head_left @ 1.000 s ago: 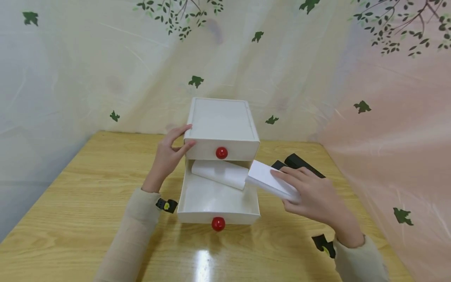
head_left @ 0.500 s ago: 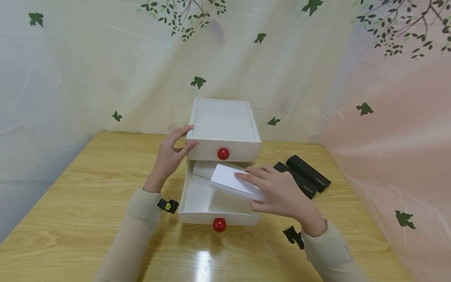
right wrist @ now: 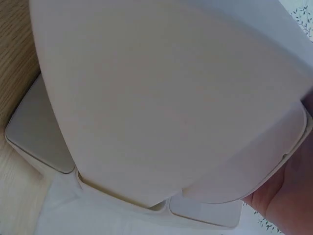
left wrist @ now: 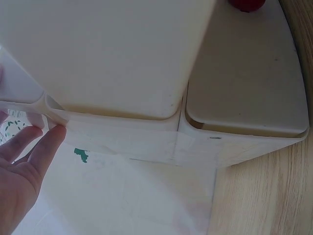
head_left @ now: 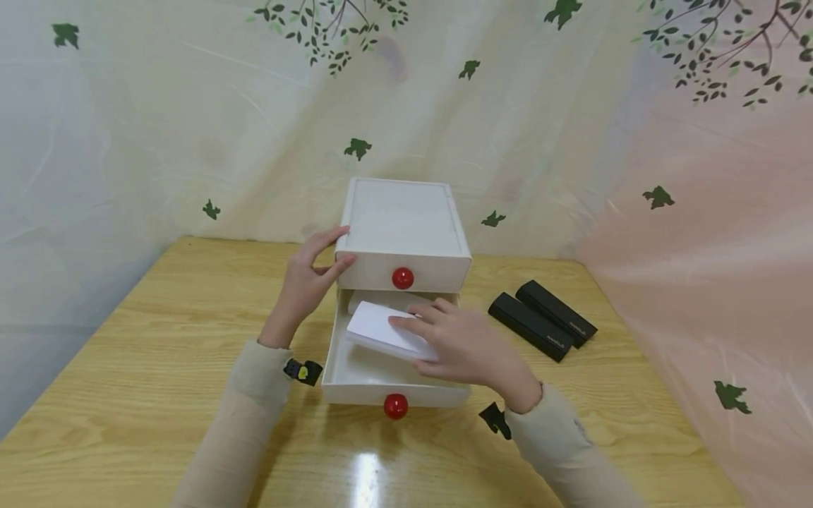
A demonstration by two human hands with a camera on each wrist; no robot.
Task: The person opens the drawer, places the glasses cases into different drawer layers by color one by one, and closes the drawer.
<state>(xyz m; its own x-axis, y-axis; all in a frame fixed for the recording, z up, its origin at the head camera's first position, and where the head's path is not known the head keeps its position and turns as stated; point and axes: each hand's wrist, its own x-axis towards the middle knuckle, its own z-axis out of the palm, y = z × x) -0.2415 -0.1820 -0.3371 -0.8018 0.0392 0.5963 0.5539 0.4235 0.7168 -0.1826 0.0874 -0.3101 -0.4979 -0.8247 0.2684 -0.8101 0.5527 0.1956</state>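
Lower centre, the drawer (head_left: 357,395) is pulled out; over it a white box (head_left: 375,326) is pinched by the right hand (head_left: 466,346), unreleased. Right, two black cases (head_left: 543,319) are left outside; inside, one white piece (head_left: 371,300) is stowed; the cabinet (head_left: 403,215) is touched by the spread left hand (head_left: 308,286).

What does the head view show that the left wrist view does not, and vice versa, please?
Only the head view shows the right hand holding a white box at the open drawer, and two black cases.

Only the left wrist view shows the front of a lower drawer with its red knob.

Both show the left hand touching the white drawer unit, the open drawer and the wooden table.
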